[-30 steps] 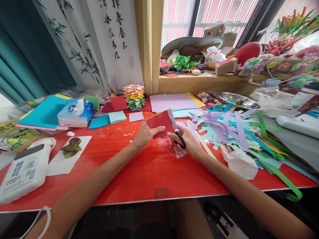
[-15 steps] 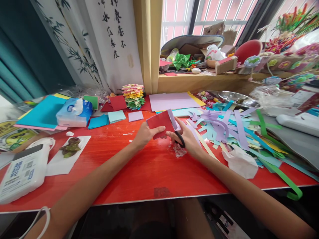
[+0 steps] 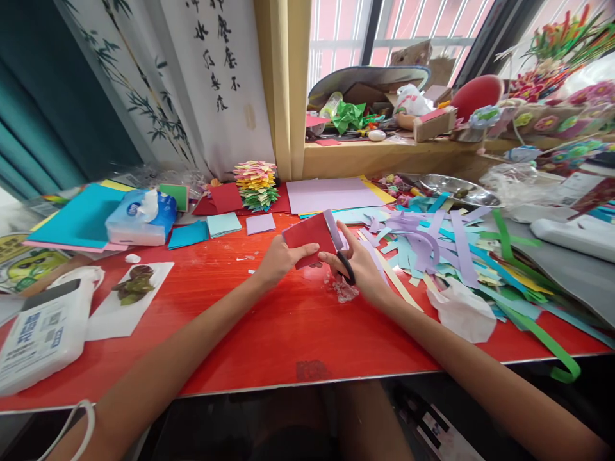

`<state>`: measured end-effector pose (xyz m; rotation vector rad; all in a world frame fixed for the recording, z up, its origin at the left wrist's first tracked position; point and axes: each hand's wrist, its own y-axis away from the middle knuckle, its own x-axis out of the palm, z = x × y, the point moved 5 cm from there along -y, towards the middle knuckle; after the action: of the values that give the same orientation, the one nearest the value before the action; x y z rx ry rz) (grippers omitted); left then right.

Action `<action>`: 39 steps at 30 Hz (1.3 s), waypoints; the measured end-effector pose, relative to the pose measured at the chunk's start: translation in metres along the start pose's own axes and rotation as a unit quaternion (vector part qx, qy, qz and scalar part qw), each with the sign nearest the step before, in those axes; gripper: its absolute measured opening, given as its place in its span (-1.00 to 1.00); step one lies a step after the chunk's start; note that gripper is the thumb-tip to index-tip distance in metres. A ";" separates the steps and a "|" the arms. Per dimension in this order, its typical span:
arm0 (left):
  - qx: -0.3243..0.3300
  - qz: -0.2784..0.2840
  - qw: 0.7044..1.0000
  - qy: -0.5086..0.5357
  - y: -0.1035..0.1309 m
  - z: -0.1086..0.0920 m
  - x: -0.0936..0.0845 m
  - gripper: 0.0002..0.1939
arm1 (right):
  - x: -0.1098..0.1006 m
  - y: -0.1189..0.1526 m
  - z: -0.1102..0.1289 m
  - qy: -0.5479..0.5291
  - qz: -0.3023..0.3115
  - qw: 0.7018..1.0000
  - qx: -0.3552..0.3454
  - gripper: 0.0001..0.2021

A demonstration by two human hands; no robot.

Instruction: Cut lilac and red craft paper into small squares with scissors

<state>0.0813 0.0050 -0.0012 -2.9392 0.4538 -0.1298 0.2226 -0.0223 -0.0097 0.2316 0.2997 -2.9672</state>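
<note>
My left hand (image 3: 283, 262) is closed on a piece of red paper (image 3: 310, 238), thumb on top, above the middle of the red table (image 3: 230, 339). A strip of purple paper (image 3: 332, 229) shows along its right edge. In my right hand (image 3: 361, 266) is a pair of scissors (image 3: 346, 267) with black handles. The blades lie at the right edge of the red and purple paper, partly hidden by the paper and fingers. Crumpled clear plastic (image 3: 344, 289) lies on the table below the scissors.
Purple, blue and green paper strips (image 3: 432, 240) pile up at right, beside a crumpled tissue (image 3: 464, 310). Behind the hands stand a folded-paper stack (image 3: 256, 186) and small paper squares (image 3: 260, 223). A tissue pack (image 3: 141, 216) and white device (image 3: 48, 333) lie left.
The view has shifted very slightly. Both hands keep nearly the same place, and the scissors stay at the right edge of the paper.
</note>
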 end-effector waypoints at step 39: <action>-0.017 0.029 0.992 -0.120 0.005 -0.002 0.009 -0.77 | -0.001 0.001 0.000 0.000 0.003 1.000 0.029 0.03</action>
<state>0.0879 -0.0030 0.0001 -2.9191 0.5065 0.2396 0.2237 -0.0234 -0.0098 0.2378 0.2115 -2.9736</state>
